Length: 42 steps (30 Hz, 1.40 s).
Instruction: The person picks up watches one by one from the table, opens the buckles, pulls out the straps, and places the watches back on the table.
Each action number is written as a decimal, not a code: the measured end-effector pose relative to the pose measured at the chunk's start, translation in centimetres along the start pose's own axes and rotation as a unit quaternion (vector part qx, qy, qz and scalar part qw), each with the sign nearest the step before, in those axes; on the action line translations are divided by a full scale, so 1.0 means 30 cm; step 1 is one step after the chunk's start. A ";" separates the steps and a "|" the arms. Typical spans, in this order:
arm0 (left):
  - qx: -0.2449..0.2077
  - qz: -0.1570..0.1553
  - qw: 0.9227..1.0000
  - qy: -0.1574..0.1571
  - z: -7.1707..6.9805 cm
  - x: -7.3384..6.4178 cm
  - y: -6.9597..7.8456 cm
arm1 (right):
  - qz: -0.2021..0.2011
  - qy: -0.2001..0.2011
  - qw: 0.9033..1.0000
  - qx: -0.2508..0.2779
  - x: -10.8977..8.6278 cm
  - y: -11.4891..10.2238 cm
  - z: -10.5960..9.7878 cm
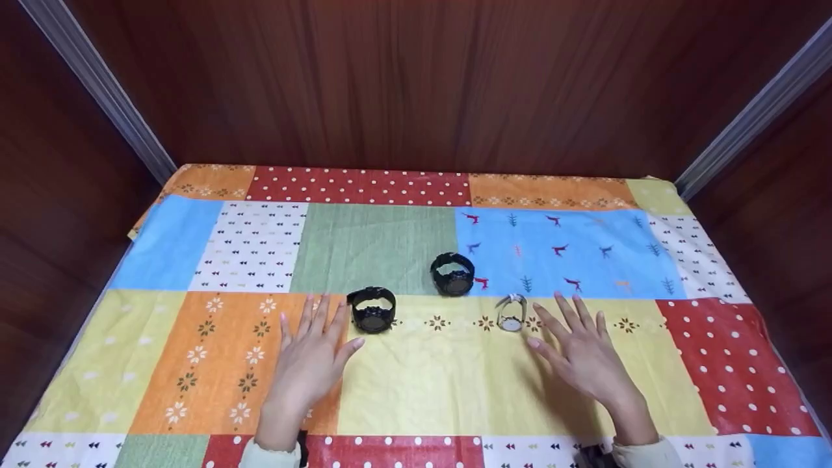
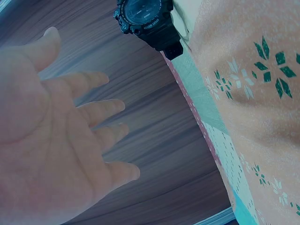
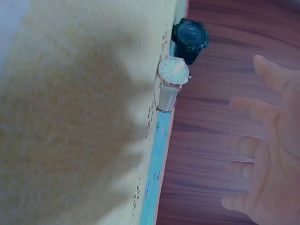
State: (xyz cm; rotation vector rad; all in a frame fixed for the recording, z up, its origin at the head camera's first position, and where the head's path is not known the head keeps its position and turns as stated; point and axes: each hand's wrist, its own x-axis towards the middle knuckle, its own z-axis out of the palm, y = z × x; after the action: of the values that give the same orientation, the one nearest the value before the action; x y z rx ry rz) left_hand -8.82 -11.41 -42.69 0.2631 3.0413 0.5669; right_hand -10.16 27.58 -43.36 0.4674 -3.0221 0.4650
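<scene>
Fingers spread and palm down, my left hand (image 1: pixel 308 364) is over the orange patch of the cloth. Just beyond its thumb stands a black digital watch (image 1: pixel 374 320), its strap looped; its face (image 2: pixel 143 10) shows at the top of the left wrist view. My right hand (image 1: pixel 588 357) is likewise spread, holding nothing, over the yellow patch. Near its index finger and thumb stands a small watch (image 1: pixel 512 322) with a white round dial and a light strap (image 3: pixel 167 97). A second black watch (image 1: pixel 454 281) stands farther back, between the other two.
A patchwork cloth (image 1: pixel 416 390) of coloured, patterned squares covers the table. Dark wood panels (image 1: pixel 422 84) rise behind it and at both sides, with grey metal strips (image 1: pixel 107 91) at the corners. Dark bands show at both wrists by the pale sleeves (image 1: pixel 270 456).
</scene>
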 end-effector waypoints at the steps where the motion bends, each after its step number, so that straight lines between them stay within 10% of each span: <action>1: -0.003 0.000 1.000 -0.003 -0.001 0.001 -0.002 | 0.001 0.000 1.000 0.003 0.000 0.001 -0.001; 10: -0.047 0.020 0.999 0.002 -0.010 0.030 -0.026 | 0.004 -0.007 0.996 0.089 0.040 -0.014 -0.004; 18: -0.147 0.010 0.989 0.017 0.010 0.085 -0.041 | -0.039 -0.042 0.970 0.235 0.130 -0.109 0.036; 33: -0.278 -0.085 0.957 0.004 0.055 0.153 -0.053 | -0.013 -0.200 0.867 0.456 0.305 -0.344 0.205; 42: -0.306 -0.106 0.946 0.001 0.066 0.169 -0.052 | 0.035 -0.204 0.815 0.541 0.363 -0.397 0.256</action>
State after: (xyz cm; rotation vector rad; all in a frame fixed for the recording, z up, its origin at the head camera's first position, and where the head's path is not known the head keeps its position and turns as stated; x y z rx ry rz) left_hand -13.94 -11.25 -45.13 -0.0889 2.6590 1.4236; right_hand -16.94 11.32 -46.27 0.5084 -2.7684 2.3719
